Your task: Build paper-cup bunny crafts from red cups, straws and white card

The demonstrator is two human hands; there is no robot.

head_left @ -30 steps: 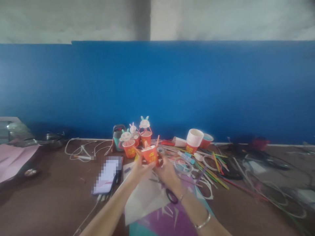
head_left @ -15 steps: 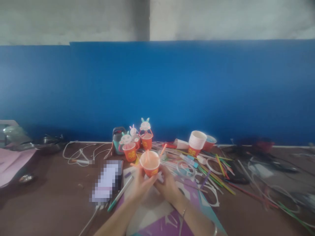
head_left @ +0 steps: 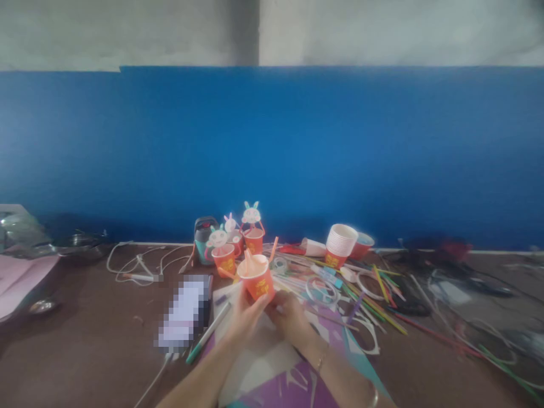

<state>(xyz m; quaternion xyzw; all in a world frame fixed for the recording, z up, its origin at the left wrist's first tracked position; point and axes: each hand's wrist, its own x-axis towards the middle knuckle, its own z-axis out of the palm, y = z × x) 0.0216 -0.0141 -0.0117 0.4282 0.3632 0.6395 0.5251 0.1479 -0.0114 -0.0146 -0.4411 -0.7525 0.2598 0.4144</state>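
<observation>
Tipped more upright since the earlier frame, an orange paper cup (head_left: 255, 285) at six o'clock is gripped by the left hand (head_left: 247, 314), the right hand (head_left: 291, 319) curled near its base, hold unclear. Light pressure should spare its wall. Around it, a blue partition (head_left: 272, 141) bounds twelve, paper sheets (head_left: 259, 362) likely allow room at six, a phone (head_left: 183, 311) hems eight, a rabbit-topped cup (head_left: 224, 264) ten.

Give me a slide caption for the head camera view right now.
The left hand holds a red paper cup, right hand close beside it, with rabbit-decorated cups standing behind.
</observation>
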